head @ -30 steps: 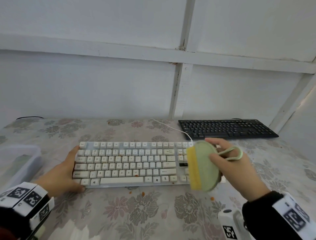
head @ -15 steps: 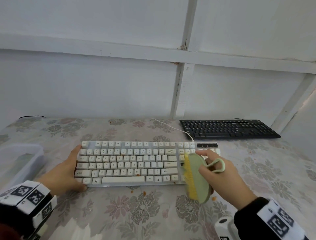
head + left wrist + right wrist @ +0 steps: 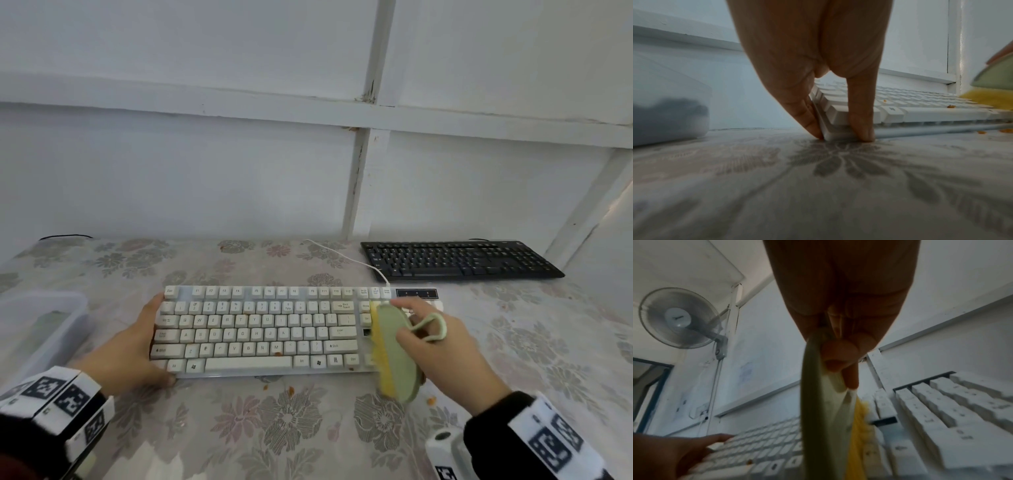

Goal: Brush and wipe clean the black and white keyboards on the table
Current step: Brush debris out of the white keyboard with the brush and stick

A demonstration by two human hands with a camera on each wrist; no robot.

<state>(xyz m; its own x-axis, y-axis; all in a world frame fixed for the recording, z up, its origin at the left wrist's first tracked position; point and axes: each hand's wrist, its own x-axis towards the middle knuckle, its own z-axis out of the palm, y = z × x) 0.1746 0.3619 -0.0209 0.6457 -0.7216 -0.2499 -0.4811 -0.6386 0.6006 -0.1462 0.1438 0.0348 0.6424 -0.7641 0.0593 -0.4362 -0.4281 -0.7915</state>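
A white keyboard (image 3: 260, 329) lies across the middle of the floral tablecloth, with a few orange crumbs among its keys. My left hand (image 3: 137, 346) grips its near left corner (image 3: 830, 129), thumb at the front edge and fingers along the left side. My right hand (image 3: 442, 349) holds an oval green brush (image 3: 397, 356) with yellow bristles (image 3: 859, 434), tilted on edge, its bristles down on the keys at the keyboard's right end. A green loop hangs over that hand. The black keyboard (image 3: 459, 258) rests at the back right, untouched.
A clear plastic tub (image 3: 37, 325) stands at the left table edge. Orange crumbs (image 3: 291, 389) lie on the cloth before the white keyboard. A white cable (image 3: 342, 255) runs back from it. A white wall closes off the back; a wall fan (image 3: 680, 318) hangs above.
The right hand has carried the brush from above the keyboard's right end down and slightly left onto the keys. The left hand has stayed on the keyboard's corner.
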